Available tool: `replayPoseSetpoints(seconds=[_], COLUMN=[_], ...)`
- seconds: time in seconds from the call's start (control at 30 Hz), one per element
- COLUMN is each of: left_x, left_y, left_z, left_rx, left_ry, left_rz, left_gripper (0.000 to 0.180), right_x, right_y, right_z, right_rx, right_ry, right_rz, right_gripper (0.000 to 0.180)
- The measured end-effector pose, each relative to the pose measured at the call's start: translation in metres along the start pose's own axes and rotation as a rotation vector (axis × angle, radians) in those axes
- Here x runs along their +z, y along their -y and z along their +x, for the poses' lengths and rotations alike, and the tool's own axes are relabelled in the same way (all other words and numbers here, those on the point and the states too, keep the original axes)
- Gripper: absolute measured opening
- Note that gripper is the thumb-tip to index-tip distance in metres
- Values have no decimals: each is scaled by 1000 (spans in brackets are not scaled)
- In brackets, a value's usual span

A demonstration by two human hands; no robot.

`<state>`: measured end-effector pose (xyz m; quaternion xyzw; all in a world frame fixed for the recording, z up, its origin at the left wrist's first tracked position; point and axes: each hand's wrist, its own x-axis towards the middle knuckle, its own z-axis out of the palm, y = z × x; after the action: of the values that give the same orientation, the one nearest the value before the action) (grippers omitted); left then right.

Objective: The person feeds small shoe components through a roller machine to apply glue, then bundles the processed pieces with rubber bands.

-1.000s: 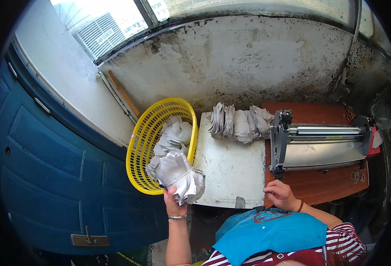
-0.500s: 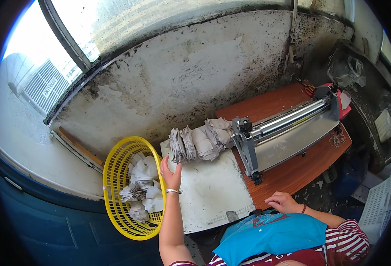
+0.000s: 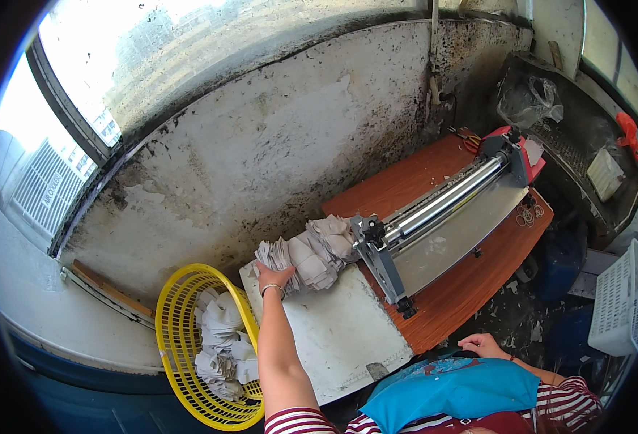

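My left hand (image 3: 274, 277) reaches to the left end of a row of stacked off-white pieces (image 3: 312, 260), thin and soft-looking, cloth or leather. Thumb and fingers close around the end stack, the fingertips partly hidden by it. The row lies on a worn white board (image 3: 333, 318) and runs up to a roller machine (image 3: 442, 210) with a silver roller and a metal plate. Near my blue apron (image 3: 449, 390), my right hand (image 3: 482, 346) hovers at the table's front edge, fingers loosely bent, nothing visible in them.
A yellow plastic basket (image 3: 167, 347) with loose off-white pieces stands left of the board. The machine rests on a red-brown wooden tabletop (image 3: 449, 307). A white crate (image 3: 619, 300) is at far right; a stained wall (image 3: 261, 137) rises behind.
My left hand has moved from beside the row onto its end stack and closed on it. The view has shifted, and my right hand stays near the apron.
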<state>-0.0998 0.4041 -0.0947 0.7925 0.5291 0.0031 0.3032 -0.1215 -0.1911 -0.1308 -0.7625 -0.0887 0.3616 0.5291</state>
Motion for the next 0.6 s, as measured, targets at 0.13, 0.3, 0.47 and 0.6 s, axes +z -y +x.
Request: replayPoseSetpoints(seconds=[0.13,0.3,0.47,0.6], left_x=[21,17,-4,19], left_y=[50,104,104,118], left_z=[19,11,-82,-150], left_rx=[206,154,89,142], left_ry=[-165,-169,183,558], left_rz=[-174,-825,-1354,-1709], left_gripper=[117,95,83,82], right_x=[4,1,0,25], right_y=[16,15,21,66], right_z=[2,5,10,25], right_rx=[17,60,56,-45], right_ry=[-1,46,103,256], right_rz=[95,45,2,-69], right_gripper=[21,22,23,24])
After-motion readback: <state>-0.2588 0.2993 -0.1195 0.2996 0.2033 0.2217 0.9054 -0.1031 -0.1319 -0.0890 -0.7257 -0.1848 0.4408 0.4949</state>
